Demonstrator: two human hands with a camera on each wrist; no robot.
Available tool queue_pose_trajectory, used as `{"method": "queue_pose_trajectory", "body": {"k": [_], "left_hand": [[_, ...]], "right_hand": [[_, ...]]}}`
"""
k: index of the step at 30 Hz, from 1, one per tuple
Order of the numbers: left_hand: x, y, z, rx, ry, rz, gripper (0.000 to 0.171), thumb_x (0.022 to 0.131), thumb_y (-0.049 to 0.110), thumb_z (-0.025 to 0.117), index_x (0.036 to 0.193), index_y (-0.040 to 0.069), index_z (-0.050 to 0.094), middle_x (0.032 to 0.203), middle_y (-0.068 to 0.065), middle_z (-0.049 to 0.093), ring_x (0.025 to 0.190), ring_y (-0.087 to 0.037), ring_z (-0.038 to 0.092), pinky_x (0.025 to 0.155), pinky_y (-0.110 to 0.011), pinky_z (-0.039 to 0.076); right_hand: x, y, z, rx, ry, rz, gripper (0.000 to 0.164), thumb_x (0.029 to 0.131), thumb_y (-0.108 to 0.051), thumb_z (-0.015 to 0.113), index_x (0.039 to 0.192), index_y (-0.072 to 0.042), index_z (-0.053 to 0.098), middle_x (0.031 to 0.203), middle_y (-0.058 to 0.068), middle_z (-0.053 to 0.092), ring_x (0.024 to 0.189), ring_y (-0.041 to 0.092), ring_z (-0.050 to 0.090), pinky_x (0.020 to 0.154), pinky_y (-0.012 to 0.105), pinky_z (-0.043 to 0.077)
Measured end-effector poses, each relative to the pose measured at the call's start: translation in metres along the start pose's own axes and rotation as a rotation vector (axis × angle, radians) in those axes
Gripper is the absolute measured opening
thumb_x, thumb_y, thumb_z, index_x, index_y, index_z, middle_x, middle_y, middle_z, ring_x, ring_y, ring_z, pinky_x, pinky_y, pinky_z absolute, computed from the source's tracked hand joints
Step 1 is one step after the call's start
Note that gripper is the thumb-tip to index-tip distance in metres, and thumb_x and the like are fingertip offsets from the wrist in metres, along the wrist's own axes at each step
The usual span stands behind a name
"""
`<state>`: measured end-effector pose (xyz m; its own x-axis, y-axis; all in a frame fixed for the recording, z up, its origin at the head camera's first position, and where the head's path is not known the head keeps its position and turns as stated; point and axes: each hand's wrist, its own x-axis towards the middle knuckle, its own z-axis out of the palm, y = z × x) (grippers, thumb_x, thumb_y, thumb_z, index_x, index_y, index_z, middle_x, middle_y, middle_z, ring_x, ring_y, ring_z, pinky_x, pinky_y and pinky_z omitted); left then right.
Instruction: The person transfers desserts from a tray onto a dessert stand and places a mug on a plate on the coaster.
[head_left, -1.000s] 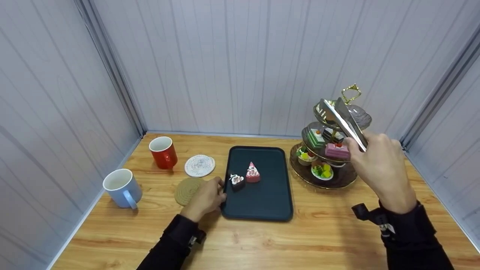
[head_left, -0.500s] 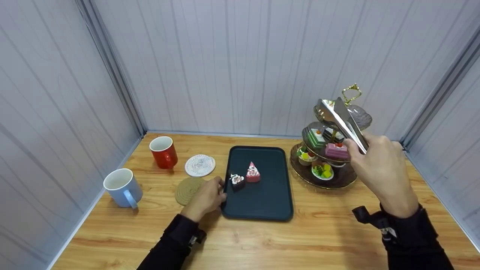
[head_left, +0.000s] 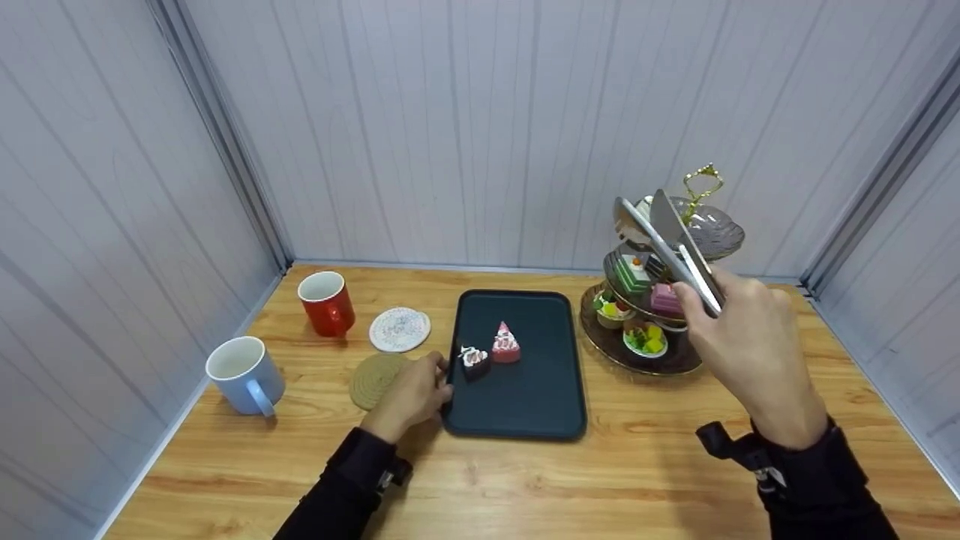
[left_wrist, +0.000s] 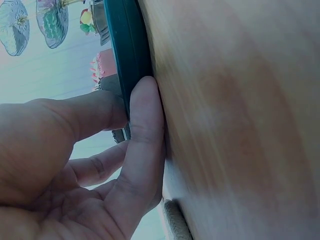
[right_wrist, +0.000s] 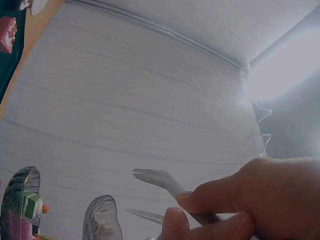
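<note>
Leftward across the head view our right hand has shifted since half a second ago, carrying the long shiny metal tongs with it, while our left hand and everything on the table look unmoved. Our right thumb and fingers are clamped round the tongs, whose two blades stand apart at the tips before the upper tier of the three-tiered smoky glass stand with a gold handle. Something pale shows between the blades; we cannot tell whether they touch it.

On the middle tier we see a green-and-white layered cake block and a pink cake block; on the bottom tier, a fruit-topped round tartlet in a white cup.

Our left hand pinches the left rim of the dark green rectangular tray, thumb over the edge and a finger along its outer side. On the tray, a dark chocolate cake wedge sits just beside a pink-red cake wedge.

Left of the tray lie a round tan woven coaster, partly behind our left hand, and a round speckled white coaster. Farther left stand a glossy red mug and a pale blue mug.
</note>
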<state>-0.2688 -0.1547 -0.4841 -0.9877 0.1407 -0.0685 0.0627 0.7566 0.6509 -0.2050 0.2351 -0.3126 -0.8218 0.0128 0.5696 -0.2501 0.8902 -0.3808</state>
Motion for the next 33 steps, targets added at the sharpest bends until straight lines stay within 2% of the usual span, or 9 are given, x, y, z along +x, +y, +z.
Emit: {"method": "queue_pose_trajectory", "body": {"k": [5,13,20,23,26,29,33], "left_hand": [[-0.001,-0.001,0.0,0.004,0.011,0.015,0.031,0.096,0.007,0.073,0.126,0.002,0.065,0.085,-0.005,0.063,0.069,-0.016,0.062,0.058,-0.028,0.05],[-0.001,-0.002,0.001,-0.011,0.017,0.042,0.029,0.095,0.005,0.072,0.123,0.001,0.064,0.082,-0.004,0.061,0.066,-0.017,0.06,0.056,-0.028,0.048],[-0.001,-0.001,-0.001,-0.002,0.009,0.031,0.03,0.095,0.007,0.074,0.123,0.003,0.065,0.084,-0.005,0.062,0.07,-0.018,0.06,0.058,-0.03,0.049],[-0.001,-0.001,-0.001,0.005,0.01,0.029,0.031,0.094,0.007,0.075,0.123,0.004,0.064,0.085,-0.005,0.062,0.072,-0.018,0.06,0.06,-0.03,0.048],[-0.001,-0.001,-0.001,0.01,0.01,0.024,0.031,0.095,0.007,0.074,0.123,0.004,0.065,0.085,-0.005,0.062,0.073,-0.019,0.06,0.061,-0.031,0.049],[-0.001,-0.001,0.0,0.014,0.011,0.022,0.031,0.095,0.008,0.074,0.124,0.004,0.065,0.086,-0.005,0.063,0.074,-0.019,0.061,0.061,-0.031,0.049],[0.0,-0.001,-0.001,0.015,0.008,0.006,0.033,0.095,0.009,0.075,0.126,0.004,0.064,0.085,-0.005,0.063,0.074,-0.019,0.062,0.061,-0.031,0.05]], "right_hand": [[-0.004,-0.006,0.011,0.06,-0.067,0.014,0.029,0.105,-0.034,0.069,0.102,-0.005,0.072,0.064,0.006,0.054,0.047,0.014,0.039,0.04,0.027,0.03],[-0.009,-0.008,0.029,0.072,-0.047,-0.006,0.031,0.102,-0.026,0.073,0.112,0.003,0.074,0.08,0.018,0.072,0.057,0.022,0.055,0.049,0.028,0.04],[-0.015,-0.006,0.047,0.089,-0.077,0.001,0.041,0.101,-0.029,0.074,0.127,0.002,0.073,0.09,0.021,0.071,0.055,0.02,0.051,0.047,0.028,0.035],[-0.017,-0.005,0.055,0.097,-0.096,0.004,0.037,0.101,-0.028,0.074,0.123,0.001,0.074,0.079,0.016,0.069,0.052,0.017,0.049,0.045,0.028,0.033],[-0.019,-0.005,0.063,0.103,-0.128,0.004,0.028,0.1,-0.028,0.074,0.112,-0.003,0.075,0.067,0.005,0.059,0.052,0.015,0.049,0.046,0.028,0.034],[-0.022,-0.006,0.07,0.107,-0.157,0.008,0.028,0.101,-0.028,0.074,0.114,-0.003,0.075,0.068,0.003,0.06,0.053,0.015,0.049,0.049,0.029,0.035],[-0.025,-0.006,0.079,0.112,-0.184,0.011,0.027,0.101,-0.029,0.074,0.114,-0.005,0.075,0.074,0.006,0.066,0.056,0.017,0.053,0.052,0.031,0.038]]}}
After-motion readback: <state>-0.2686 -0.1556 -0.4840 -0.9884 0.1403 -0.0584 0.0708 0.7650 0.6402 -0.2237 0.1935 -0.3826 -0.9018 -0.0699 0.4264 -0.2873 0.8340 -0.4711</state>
